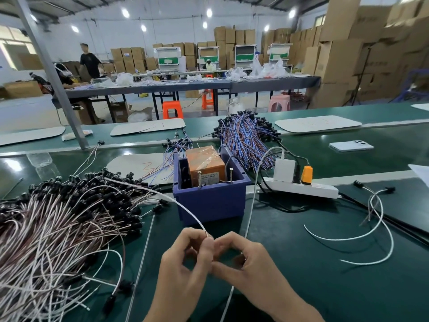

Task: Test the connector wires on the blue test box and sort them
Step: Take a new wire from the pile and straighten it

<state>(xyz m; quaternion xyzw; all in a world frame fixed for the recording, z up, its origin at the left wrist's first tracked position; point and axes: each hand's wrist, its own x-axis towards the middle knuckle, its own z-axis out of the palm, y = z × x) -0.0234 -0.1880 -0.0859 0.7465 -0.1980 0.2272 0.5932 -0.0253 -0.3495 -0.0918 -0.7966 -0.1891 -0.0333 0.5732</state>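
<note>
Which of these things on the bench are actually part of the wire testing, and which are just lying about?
For the job: blue box, white wire pinched by the left hand and right hand, wire pile on the left, blue-and-orange bundle behind the box.
Lying about: phone, clear bottle, white mat.
</note>
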